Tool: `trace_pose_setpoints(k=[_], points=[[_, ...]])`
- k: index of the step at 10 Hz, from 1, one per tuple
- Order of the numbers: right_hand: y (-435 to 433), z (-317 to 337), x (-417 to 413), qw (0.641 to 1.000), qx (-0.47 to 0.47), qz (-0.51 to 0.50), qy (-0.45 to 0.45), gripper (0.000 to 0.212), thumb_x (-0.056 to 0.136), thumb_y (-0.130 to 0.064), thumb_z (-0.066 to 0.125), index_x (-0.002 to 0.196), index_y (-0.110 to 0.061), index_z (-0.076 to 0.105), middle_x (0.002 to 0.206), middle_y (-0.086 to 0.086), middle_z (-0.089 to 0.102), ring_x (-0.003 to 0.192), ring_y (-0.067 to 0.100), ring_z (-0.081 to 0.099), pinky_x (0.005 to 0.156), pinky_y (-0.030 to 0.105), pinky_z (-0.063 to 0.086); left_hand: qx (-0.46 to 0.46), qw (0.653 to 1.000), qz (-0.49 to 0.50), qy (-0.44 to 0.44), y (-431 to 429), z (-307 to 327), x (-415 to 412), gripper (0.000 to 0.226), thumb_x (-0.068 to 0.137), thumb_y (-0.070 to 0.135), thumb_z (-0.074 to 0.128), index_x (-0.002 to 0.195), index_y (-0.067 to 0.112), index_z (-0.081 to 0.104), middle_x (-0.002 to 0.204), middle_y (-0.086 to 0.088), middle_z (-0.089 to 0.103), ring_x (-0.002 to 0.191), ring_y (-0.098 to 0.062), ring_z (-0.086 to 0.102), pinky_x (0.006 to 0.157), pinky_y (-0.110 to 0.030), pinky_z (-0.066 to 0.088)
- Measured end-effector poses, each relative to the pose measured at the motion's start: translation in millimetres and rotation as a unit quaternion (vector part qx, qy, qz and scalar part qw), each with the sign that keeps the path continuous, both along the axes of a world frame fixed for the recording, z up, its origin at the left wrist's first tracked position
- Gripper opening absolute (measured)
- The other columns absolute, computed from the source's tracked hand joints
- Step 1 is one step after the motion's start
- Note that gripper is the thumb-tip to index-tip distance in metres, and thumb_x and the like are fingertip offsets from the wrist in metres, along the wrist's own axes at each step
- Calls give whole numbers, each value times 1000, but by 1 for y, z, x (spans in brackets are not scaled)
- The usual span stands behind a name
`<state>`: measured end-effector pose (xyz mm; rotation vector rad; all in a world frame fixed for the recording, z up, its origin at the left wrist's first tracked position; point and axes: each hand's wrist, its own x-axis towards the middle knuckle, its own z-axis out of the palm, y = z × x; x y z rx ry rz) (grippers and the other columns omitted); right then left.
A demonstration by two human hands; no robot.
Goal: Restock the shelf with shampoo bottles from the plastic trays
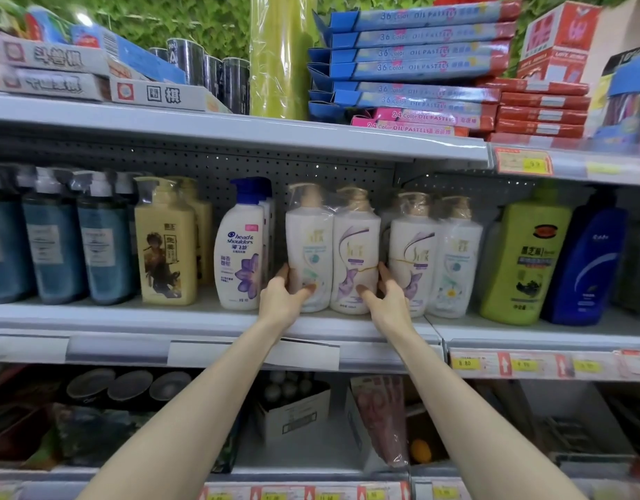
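Two bare arms [188, 409] come up from below, almost straight, and draw nearer to each other as they go to the middle shelf [131, 319]. Between the two hands stands a pair of white bottles [354, 247], wrapped together in clear plastic, upright at the front edge of the shelf.

The left hand [282, 297] holds the left side of this pair, low down. Its thumb lies on the front of the left bottle and its fingers curl round the side toward the back. The right hand [387, 301] holds the other side. Its thumb presses the front of the bottle with the purple label, and its fingers go into the narrow gap on the right. Both hands are opened about as wide as the pair they grip, and both wrists are a little bent upward.

Just to the right of the right hand, touching its fingers, stands a second pair of white bottles [412, 247]. Farther right are a green bottle [524, 258] and a dark blue bottle [589, 268]. Just left of the left hand is a white bottle with a blue cap [239, 254], and beyond it a yellow bottle [167, 247]. High above the hands, on the upper shelf, lie flat boxes of oil pastels [419, 52]. Below the right hand, some price tags [506, 364] are fixed on the shelf rail.
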<state>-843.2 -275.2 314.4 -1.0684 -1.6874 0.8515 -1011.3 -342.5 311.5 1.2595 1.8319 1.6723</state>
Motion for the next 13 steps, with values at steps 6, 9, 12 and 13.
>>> trace_pose_setpoints(k=[6,9,12,13], points=[[-14,8,6,1000,-13,21,-3,66,92,-27,62,149,-16,31,143,2,49,135,24,41,107,34,35,-16,1000,5,2,-12,10,8,72,86,26,69,147,12,33,138,-5,53,128,-22,48,106,-32,36],[-52,34,13,998,8,25,61,65,90,-25,65,147,-13,36,147,9,44,128,19,47,106,31,37,33,997,-68,-27,-53,37,9,71,81,20,74,142,10,41,138,-8,53,127,-21,50,107,-41,42],[-112,69,1,996,42,42,68,54,91,-24,64,141,-13,45,133,7,56,118,15,53,91,25,43,59,995,-61,-51,-117,60,3,71,81,27,74,142,14,41,135,-9,51,114,-14,50,92,-29,44],[-139,80,-7,995,45,53,66,54,91,-26,65,140,-12,48,131,9,57,118,18,55,98,31,46,74,993,-53,-69,-146,65,0,69,80,28,75,140,14,44,129,-7,55,113,-16,53,87,-25,43]])
